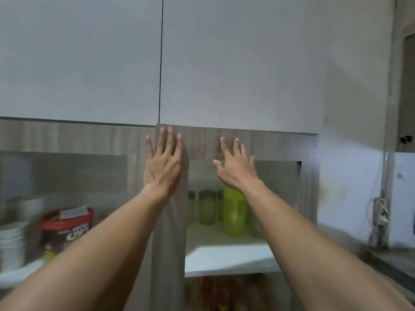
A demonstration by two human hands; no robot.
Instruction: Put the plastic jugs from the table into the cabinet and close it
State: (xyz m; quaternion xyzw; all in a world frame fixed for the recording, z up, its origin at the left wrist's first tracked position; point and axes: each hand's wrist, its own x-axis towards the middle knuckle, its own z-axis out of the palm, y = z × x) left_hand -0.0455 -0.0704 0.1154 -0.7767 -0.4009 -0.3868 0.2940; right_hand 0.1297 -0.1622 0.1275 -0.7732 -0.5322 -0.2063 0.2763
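Both my hands are raised against a wood-grain framed cabinet door (265, 144) with a glass pane. My left hand (164, 162) lies flat, fingers spread, on the door's left upright. My right hand (235, 164) is spread on the top rail, thumb over the pane. Neither hand holds anything. Behind the glass, on a white shelf (224, 257), stand several green plastic jugs: a bright lime one (234, 216) in front and paler ones (207, 207) to its left. My right forearm hides part of them.
Plain grey upper cabinet doors (235, 63) fill the top. A second glass-paned door (67, 135) at left shows a red-lidded tub (67, 230), stacked white bowls (12, 243) and a metal pot. A white wall and a counter edge (390, 261) lie at right.
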